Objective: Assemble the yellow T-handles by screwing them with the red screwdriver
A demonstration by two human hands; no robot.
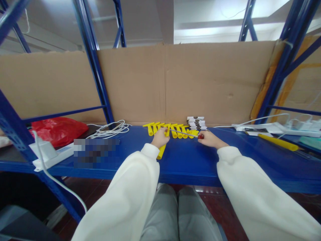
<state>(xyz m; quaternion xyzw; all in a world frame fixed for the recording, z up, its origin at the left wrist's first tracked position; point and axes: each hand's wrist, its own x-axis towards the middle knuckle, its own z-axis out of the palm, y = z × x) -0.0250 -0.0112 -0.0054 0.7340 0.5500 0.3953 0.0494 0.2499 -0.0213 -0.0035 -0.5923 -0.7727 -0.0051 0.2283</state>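
My left hand (159, 137) is closed around a yellow T-shaped tool (162, 152), whose handle sticks out below the fingers towards me. In my right hand (209, 139) is a screwdriver (201, 136) with a red handle. Its thin metal shaft runs left, and the tip reaches the head of the yellow tool beside my left fingers. Whether the tip touches a screw is too small to tell. Behind my hands, several more yellow T-shaped tools (179, 131) lie in a row. A stack of small white and black packets (197, 123) is behind their right end.
The blue table (188, 160) has a cardboard panel (200, 80) along its back. At left are a red plastic bag (59, 130), coiled white cable (112, 130) and a power strip (57, 155). At right lie a yellow tube-like object (278, 143) and another power strip (265, 128). Blue posts flank the table.
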